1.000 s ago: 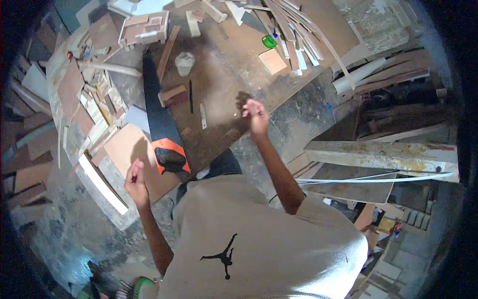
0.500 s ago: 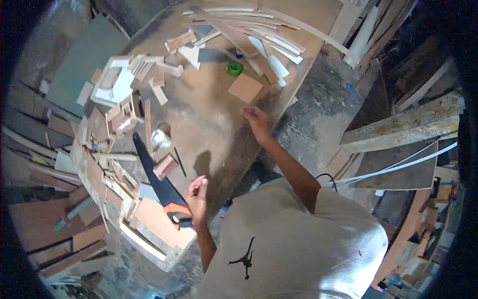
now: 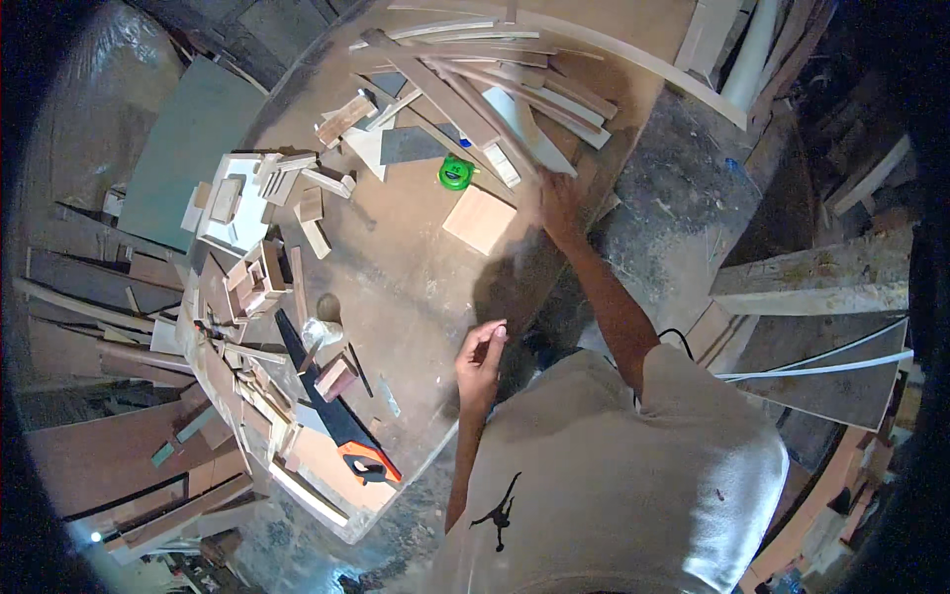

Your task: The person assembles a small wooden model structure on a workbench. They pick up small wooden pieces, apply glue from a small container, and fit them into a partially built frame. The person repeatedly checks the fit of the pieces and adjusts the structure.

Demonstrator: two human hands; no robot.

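1. My right hand [image 3: 557, 203] is stretched out over the far edge of the bench [image 3: 416, 287], at the near ends of the slats [image 3: 475, 94]. It is blurred; I cannot tell whether the fingers are spread or gripping anything.
2. My left hand [image 3: 482, 354] hangs over the near edge of the bench. Thumb and fingertips are pressed together in a pinch; what they pinch, if anything, is too small to see.
3. The square board [image 3: 479, 219] lies flat on the bench, just left of my right hand, not touching it.
4. The green tape measure [image 3: 455, 172] sits just beyond the board, near the slats.
5. The saw [image 3: 332, 406] lies at the left of the bench, orange handle toward me, well apart from both hands.
6. Offcuts [image 3: 262, 228] crowd the left of the bench.
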